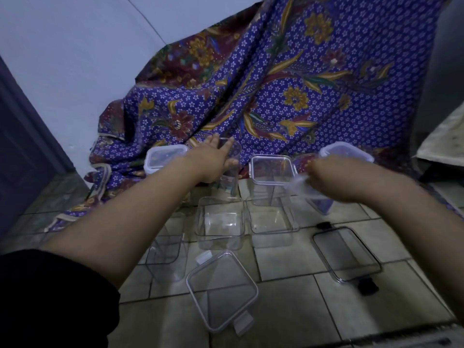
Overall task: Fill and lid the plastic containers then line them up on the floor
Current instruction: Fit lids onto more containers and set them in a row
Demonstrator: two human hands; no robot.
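Note:
Several clear plastic containers stand on the tiled floor. My left hand (216,156) wraps around a tall clear container (229,177) at the back, fingers spread over its rim. My right hand (324,172) is closed on a blurred, crumpled piece of clear plastic (298,185) beside a lidded container (272,172). Two open containers (221,222) (272,219) stand in front, and a third open one (165,252) sits partly behind my left forearm. A white-rimmed lid (222,290) and a black-clipped lid (347,254) lie loose on the floor.
A purple flowered cloth (276,84) hangs down onto the floor behind the containers. Two lidded containers (164,156) (346,151) rest against it at left and right. A dark door (22,159) is at the left, a pale wall behind.

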